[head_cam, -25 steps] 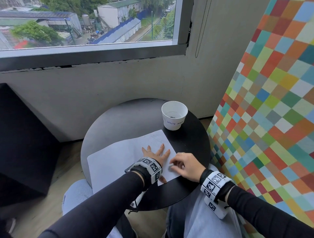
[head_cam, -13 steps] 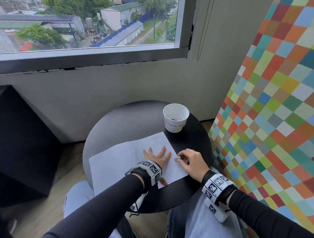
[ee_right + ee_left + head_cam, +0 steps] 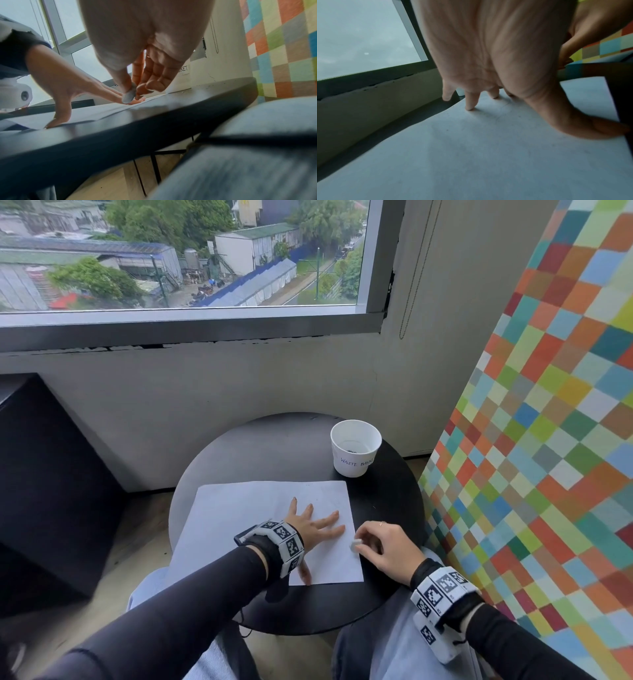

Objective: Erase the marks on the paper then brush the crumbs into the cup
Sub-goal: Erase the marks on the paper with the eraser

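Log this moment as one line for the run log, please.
stage: erasing | left hand: flat on paper | right hand: pinching eraser at paper's right edge | cup: upright, behind paper

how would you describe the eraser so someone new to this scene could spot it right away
Start at the round black table under the window, then find the white paper lying on it. At the paper's right edge, the right hand pinches a small pale grey oval eraser, the only loose item apart from the white cup.
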Demonstrator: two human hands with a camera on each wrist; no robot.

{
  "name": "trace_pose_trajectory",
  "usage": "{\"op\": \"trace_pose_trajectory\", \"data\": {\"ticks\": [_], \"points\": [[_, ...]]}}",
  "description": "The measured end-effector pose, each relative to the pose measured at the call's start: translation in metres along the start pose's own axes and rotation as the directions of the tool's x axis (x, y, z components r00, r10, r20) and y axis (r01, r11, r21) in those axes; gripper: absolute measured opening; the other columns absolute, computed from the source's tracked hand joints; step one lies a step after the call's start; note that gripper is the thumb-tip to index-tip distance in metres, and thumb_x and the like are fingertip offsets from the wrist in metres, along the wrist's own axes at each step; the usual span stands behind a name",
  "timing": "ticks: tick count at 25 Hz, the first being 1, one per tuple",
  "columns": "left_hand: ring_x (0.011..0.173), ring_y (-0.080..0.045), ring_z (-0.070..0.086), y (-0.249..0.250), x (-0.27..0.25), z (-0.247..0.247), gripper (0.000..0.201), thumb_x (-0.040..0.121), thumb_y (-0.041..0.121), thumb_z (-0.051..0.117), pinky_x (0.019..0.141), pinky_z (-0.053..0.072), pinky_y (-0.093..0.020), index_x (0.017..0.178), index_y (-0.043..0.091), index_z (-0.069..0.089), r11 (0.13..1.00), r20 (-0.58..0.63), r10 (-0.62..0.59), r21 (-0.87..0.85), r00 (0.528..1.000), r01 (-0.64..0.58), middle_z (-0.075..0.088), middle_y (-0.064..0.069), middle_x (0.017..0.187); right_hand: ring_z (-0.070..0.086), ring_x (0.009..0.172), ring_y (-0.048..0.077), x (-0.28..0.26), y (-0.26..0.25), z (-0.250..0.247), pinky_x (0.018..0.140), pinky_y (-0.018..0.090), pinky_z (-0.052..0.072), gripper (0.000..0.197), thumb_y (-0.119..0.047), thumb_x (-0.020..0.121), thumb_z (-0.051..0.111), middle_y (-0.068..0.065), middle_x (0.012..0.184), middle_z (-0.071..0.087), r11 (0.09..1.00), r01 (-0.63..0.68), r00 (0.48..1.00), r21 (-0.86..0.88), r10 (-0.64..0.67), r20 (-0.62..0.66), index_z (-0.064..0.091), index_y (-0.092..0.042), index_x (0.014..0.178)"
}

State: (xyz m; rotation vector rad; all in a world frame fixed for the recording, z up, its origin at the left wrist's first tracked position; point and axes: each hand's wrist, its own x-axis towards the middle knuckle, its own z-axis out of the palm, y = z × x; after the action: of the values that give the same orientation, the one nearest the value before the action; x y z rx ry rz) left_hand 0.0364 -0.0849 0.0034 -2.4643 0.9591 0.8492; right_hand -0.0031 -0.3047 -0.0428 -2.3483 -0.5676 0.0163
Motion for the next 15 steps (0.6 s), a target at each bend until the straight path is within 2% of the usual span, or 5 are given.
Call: {"op": "trace_pose_trajectory", "data": {"ticks": [5,9,11,13,15], "points": [[0.152,-0.034,-0.003,-0.011,-0.008,0.007,0.128,0.07,0.058,0.079,0.107,-0.005,-0.075,0.156,0.034,-0.013,0.994,-0.066,0.091,0.075,0.994,-0.086,-0.02,0.009,0.163,0.054,0.062,0.015,-0.002,-0.006,0.003,0.06,0.02,0.044,0.012,-0.035,0.081,0.065,-0.005,0.07,0.06,1.0,0.013,0.992,0.006,-0.014,0.126,0.065,-0.024,0.083],[0.151,-0.029,-0.012,-0.023,-0.021,0.02,0.127,0.072,0.06,0.077,0.104,-0.008,-0.077,0.157,0.025,-0.011,0.999,-0.077,-0.041,-0.006,0.996,0.041,-0.019,0.001,0.164,0.055,0.064,0.014,-0.007,-0.016,0.007,0.062,0.018,0.044,0.012,-0.036,0.082,0.066,-0.001,0.071,0.063,0.997,0.063,0.979,0.053,-0.072,0.19,0.067,-0.024,0.085],[0.151,-0.028,-0.014,-0.019,-0.026,0.027,0.119,0.077,0.064,0.069,0.104,-0.009,-0.076,0.158,0.022,-0.007,0.991,-0.09,-0.107,-0.093,0.99,0.099,-0.017,-0.001,0.164,0.055,0.066,0.013,-0.008,-0.025,0.012,0.063,0.015,0.042,0.012,-0.033,0.082,0.067,-0.002,0.072,0.064,0.993,0.085,0.973,0.076,-0.099,0.211,0.067,-0.022,0.086],[0.152,-0.026,-0.011,-0.007,-0.028,0.032,0.106,0.083,0.07,0.058,0.108,-0.006,-0.074,0.158,0.027,-0.004,0.968,-0.107,-0.155,-0.216,0.982,0.129,-0.017,-0.001,0.165,0.056,0.066,0.013,-0.007,-0.031,0.014,0.062,0.014,0.042,0.012,-0.031,0.082,0.07,-0.005,0.073,0.065,0.991,0.083,0.967,0.103,-0.105,0.23,0.068,-0.02,0.085],[0.152,-0.026,-0.011,0.008,-0.028,0.039,0.099,0.082,0.076,0.05,0.111,0.004,-0.073,0.155,0.042,-0.006,0.938,-0.115,-0.196,-0.311,0.974,0.152,-0.021,0.0,0.164,0.056,0.064,0.012,-0.005,-0.033,0.013,0.061,0.012,0.041,0.012,-0.03,0.081,0.072,-0.005,0.071,0.065,0.99,0.088,0.97,0.114,-0.111,0.217,0.069,-0.019,0.084]]}}
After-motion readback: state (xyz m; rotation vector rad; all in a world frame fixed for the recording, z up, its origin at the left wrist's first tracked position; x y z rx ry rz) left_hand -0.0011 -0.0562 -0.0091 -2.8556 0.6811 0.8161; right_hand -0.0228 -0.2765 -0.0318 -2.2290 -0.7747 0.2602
